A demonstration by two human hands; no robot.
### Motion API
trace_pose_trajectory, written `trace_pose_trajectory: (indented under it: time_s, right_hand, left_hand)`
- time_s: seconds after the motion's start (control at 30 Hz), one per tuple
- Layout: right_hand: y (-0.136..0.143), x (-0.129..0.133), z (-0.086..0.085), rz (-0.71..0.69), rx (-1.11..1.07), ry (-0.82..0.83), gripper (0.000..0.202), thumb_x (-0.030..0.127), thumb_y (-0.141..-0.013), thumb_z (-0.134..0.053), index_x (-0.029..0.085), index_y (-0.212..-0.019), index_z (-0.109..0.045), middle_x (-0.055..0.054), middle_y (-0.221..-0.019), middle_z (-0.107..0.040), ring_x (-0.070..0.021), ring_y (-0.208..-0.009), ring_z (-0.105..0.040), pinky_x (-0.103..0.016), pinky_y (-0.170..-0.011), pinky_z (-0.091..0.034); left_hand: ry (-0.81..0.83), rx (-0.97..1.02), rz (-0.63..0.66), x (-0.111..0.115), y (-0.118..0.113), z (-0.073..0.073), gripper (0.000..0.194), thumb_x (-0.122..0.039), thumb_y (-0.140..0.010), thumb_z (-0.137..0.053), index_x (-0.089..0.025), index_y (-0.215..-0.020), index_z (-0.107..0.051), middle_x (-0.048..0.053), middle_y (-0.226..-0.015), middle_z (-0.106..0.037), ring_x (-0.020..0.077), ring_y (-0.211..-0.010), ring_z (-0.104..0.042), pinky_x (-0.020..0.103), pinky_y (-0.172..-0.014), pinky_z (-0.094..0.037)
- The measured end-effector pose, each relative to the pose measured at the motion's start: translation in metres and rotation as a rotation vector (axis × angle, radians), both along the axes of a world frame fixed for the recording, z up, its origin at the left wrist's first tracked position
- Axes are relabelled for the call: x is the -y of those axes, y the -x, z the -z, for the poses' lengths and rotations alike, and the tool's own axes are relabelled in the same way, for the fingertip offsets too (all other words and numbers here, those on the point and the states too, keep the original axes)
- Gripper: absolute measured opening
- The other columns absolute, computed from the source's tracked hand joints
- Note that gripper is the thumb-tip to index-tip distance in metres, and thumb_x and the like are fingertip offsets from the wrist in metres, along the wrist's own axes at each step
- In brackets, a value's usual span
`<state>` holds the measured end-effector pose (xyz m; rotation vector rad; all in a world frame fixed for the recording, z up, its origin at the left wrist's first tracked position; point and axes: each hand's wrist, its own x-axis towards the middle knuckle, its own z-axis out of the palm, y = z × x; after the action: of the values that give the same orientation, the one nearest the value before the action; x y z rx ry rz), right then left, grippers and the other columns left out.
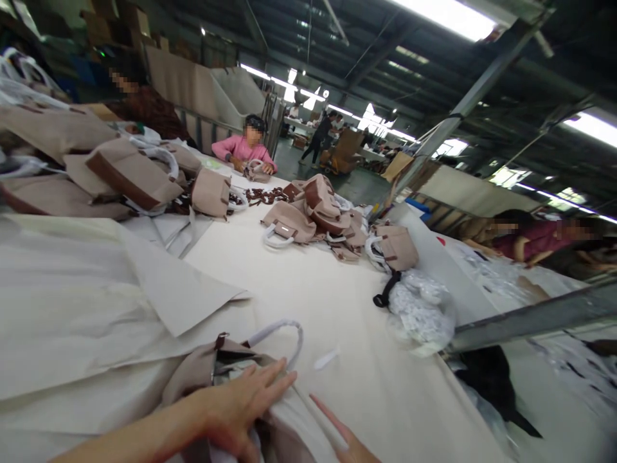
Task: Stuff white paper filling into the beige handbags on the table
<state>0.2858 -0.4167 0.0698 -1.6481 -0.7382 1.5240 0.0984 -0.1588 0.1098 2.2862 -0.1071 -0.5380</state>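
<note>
On table edge I see left hand flat, fingers together, on unfinished handbag; right hand fingers extended, empty.

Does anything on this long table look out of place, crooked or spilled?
Nothing looks damaged or spilled. The beige handbags with brown trim lie tumbled in loose heaps rather than rows. One small white strip lies alone on the cream table covering, beside the beige handbag with a white-wrapped handle under the left hand.
</note>
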Motion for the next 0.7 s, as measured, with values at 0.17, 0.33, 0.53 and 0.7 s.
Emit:
trace_pose_trajectory:
  time_s: [0.17,0.33,0.53,0.7]
  right_hand:
    - [0.026,-0.07,-0.07,0.132,-0.25,-0.022,0.092,0.051,-0.049,-0.097,0.026,-0.133,-0.067,-0.008,-0.125,-0.075,-0.0315,-0.122,-0.065,-0.043,-0.109,-0.047]
    - [0.024,-0.108,-0.091,0.205,-0.333,-0.234,0.07,0.071,-0.075,-0.074,0.02,-0.123,-0.073,-0.012,-0.108,-0.078,-0.03,-0.101,-0.071,-0.045,-0.094,-0.054]
    - [-0.015,-0.048,-0.084,0.081,-0.137,-0.178,0.114,0.094,-0.063,-0.063,0.037,-0.158,-0.033,-0.015,-0.162,-0.044,-0.0367,-0.138,-0.055,-0.052,-0.1,-0.052]
    - [0.004,-0.032,-0.073,0.151,0.099,-0.057,0.101,0.06,-0.075,-0.08,0.035,-0.159,-0.03,-0.017,-0.151,-0.055,-0.029,-0.098,-0.076,-0.045,-0.078,-0.062]
  left_hand:
    - [0.016,0.29,-0.057,-0.005,0.0,0.002,0.117,-0.046,-0.067,-0.086,-0.018,-0.163,-0.024,0.028,-0.164,-0.034,0.0487,-0.149,-0.034,0.073,-0.121,-0.016]
    - [0.246,0.454,-0.555,-0.004,-0.004,-0.002,0.037,-0.032,-0.085,-0.055,-0.019,-0.118,-0.067,0.009,-0.11,-0.076,0.0278,-0.101,-0.069,0.04,-0.097,-0.055]
    - [0.156,0.304,-0.895,-0.019,0.007,0.0,0.05,-0.023,-0.088,-0.047,-0.026,-0.138,-0.056,0.005,-0.126,-0.073,0.0299,-0.125,-0.061,0.043,-0.111,-0.047]
    - [0.169,0.316,-0.873,-0.015,0.015,0.001,0.055,-0.024,-0.089,-0.044,-0.026,-0.144,-0.051,0.007,-0.14,-0.066,0.0281,-0.133,-0.056,0.042,-0.118,-0.04]
